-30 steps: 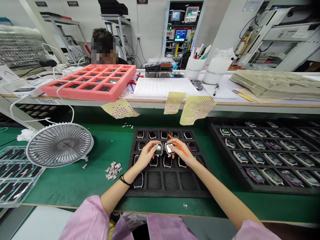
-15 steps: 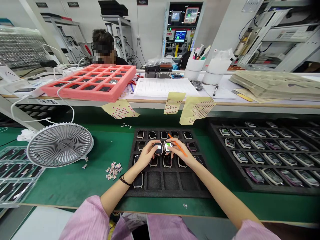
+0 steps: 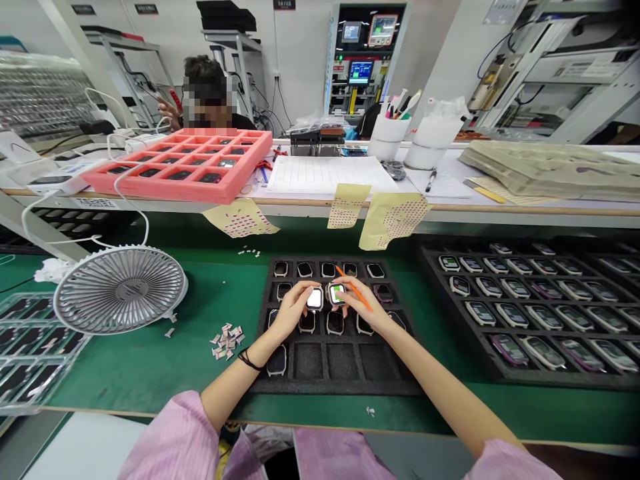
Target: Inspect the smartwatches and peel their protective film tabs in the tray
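Note:
Over a black foam tray (image 3: 345, 385), my left hand (image 3: 296, 303) grips a smartwatch (image 3: 315, 299) whose screen glows white. Beside it, a second smartwatch (image 3: 337, 294) with a green and white screen is held by my right hand (image 3: 356, 298). An orange stick-like tool (image 3: 356, 289) lies slanted across the fingers of the right hand, seemingly tucked between them. Strapless watches sit in many of the tray's pockets, one of them a watch (image 3: 277, 361) at the near left. My hands partly cover the middle rows.
A grey fan (image 3: 120, 289) stands to the left, near a pile of small tabs (image 3: 227, 341). Another black tray of watches (image 3: 545, 370) is at the right. Above are a shelf edge with yellow sticker sheets (image 3: 395, 217) and a pink foam tray (image 3: 227, 190). A person (image 3: 207, 93) sits behind it.
The screen of the watch in my left hand has turned from a dark display with icons to bright white. Both hands stay nearly still. The person opposite has raised a hand.

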The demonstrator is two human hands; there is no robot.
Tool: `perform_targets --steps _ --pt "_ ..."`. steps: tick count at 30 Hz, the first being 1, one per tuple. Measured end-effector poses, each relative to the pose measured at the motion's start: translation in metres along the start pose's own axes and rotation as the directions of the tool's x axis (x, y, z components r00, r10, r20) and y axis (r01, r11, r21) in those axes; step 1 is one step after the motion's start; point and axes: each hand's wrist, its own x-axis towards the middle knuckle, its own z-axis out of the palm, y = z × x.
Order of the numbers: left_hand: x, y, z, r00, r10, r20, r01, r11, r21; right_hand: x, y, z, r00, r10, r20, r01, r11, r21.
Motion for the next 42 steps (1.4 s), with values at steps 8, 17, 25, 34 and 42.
perform_targets --steps 8,17,25,34,42 --pt "0.0 -0.006 0.0 1.0 0.0 0.022 0.0 1.0 0.0 -0.001 -0.002 -0.001 0.995 0.017 -0.094 -0.021 0.999 -0.042" --pt "0.003 -0.019 0.001 0.997 0.039 0.06 -0.036 0.998 -0.056 0.001 0.006 -0.004 1.0 0.001 -0.027 -0.003 0.999 -0.051" --pt "0.002 -0.012 0.0 1.0 -0.018 0.013 0.018 1.0 -0.01 0.0 0.002 -0.002 1.0 0.003 -0.025 -0.004 0.999 -0.043" --pt "0.001 -0.006 0.0 0.999 -0.048 0.007 0.048 0.999 0.023 0.0 0.0 -0.002 0.999 -0.013 -0.053 0.01 0.999 -0.04" --pt "0.001 -0.011 0.001 0.999 0.005 0.034 -0.006 1.0 0.004 0.002 0.007 -0.002 0.998 -0.034 0.043 0.037 0.998 -0.055"
